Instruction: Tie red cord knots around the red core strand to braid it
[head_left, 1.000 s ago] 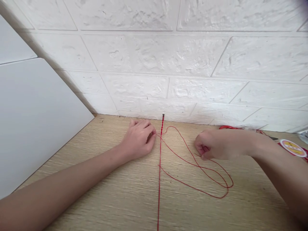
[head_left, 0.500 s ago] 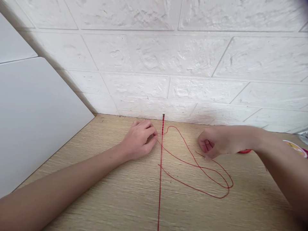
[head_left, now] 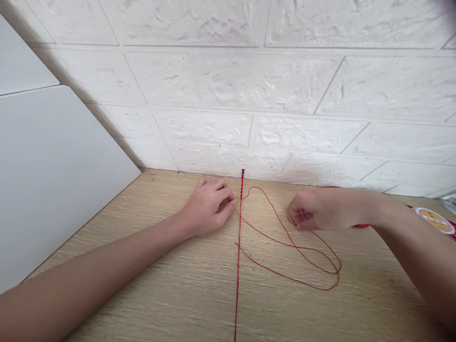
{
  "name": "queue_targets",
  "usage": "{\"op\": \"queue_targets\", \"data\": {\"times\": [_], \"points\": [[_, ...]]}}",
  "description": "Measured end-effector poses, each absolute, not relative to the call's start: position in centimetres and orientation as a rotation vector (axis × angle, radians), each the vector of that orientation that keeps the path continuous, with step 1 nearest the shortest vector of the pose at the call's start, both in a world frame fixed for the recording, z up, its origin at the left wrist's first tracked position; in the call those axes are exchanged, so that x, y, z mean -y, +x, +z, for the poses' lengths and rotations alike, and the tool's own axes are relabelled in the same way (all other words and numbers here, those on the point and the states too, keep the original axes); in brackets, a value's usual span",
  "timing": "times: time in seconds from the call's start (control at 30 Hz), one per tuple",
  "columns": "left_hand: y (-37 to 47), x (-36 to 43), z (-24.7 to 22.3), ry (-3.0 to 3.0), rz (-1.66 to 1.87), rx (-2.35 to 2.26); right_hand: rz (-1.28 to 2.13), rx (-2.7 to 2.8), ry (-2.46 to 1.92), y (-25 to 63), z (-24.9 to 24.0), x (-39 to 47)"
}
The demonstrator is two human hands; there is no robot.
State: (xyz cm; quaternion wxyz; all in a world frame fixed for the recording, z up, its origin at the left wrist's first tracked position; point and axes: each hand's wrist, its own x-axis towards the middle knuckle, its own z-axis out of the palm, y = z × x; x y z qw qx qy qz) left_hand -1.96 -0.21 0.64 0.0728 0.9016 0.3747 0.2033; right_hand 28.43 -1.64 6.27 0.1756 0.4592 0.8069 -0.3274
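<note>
A taut red cord [head_left: 237, 275] runs from a small nail [head_left: 242, 170] at the wall's foot toward the front edge. Its top stretch is a short knotted section [head_left: 242, 187]. My left hand [head_left: 213, 206] lies just left of it, thumb and fingertips pinched on a thin red thread [head_left: 295, 246]. That thread crosses the cord and spreads in loose loops to the right. My right hand [head_left: 306, 210] is bent down with curled fingers, closed on the thread near one end. A short tip pokes out on its left side.
The wooden tabletop [head_left: 171, 289] meets a white brick-patterned wall [head_left: 228, 80]. On the left stands a white panel [head_left: 57, 175]. Beyond my right wrist lie a round yellow-and-white label [head_left: 435, 220] and a red object [head_left: 362, 225], partly hidden by my arm.
My right hand has shifted slightly left and up, drawing the loose loops a little with it. My left hand stays in its pinch beside the cord.
</note>
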Motion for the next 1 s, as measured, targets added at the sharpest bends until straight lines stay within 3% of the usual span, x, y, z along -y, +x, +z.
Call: {"op": "queue_targets", "data": {"times": [0.33,0.53,0.63,0.8,1.0], "points": [[-2.0,0.1,0.5,2.721,0.61,-1.115,-1.437,-2.753,1.793,26.8,8.9,2.1],[-2.0,0.1,0.3,2.73,0.598,-1.13,-2.203,-2.373,1.188,23.7,7.4,3.4],[-2.0,0.0,0.2,2.734,0.599,-1.134,-2.381,-2.101,0.953,21.7,5.3,4.2],[-1.9,0.0,0.1,2.73,0.609,-1.109,-2.397,-1.79,0.849,20.9,3.3,4.7],[-1.9,0.2,0.2,2.726,0.615,-1.116,-2.092,-1.779,0.97,23.2,4.2,3.2]]}}
